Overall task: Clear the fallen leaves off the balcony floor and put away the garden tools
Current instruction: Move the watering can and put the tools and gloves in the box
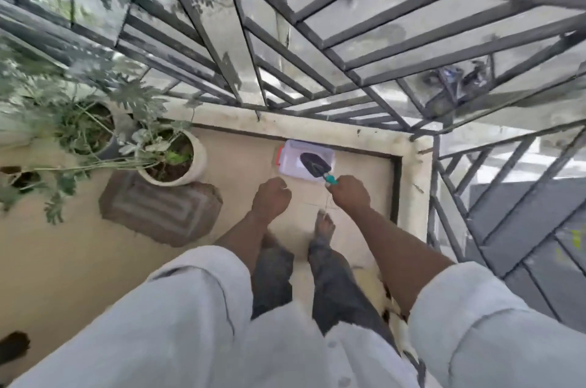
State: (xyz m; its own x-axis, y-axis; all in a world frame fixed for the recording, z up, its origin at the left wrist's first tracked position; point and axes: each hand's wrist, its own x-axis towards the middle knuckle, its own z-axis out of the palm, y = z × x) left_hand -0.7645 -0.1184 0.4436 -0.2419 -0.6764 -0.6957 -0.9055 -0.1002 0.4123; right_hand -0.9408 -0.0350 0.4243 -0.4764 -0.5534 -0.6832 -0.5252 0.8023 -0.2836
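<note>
My right hand [348, 192] grips the teal handle of a small garden trowel [314, 165]. Its black blade points away from me and hangs over a clear plastic box [293, 150] with a red latch. The box stands on the balcony floor against the low kerb. My left hand [272, 197] is a closed fist just left of the right hand; something thin may stick out of it, but I cannot tell what. Thin stalks hang below my right hand.
A white pot [198, 159] with a leafy plant stands left of the box, with a second pot [106, 134] behind it. A brown doormat [161, 208] lies on the beige floor. Metal railing [317, 70] encloses the corner. My bare feet stand near the box.
</note>
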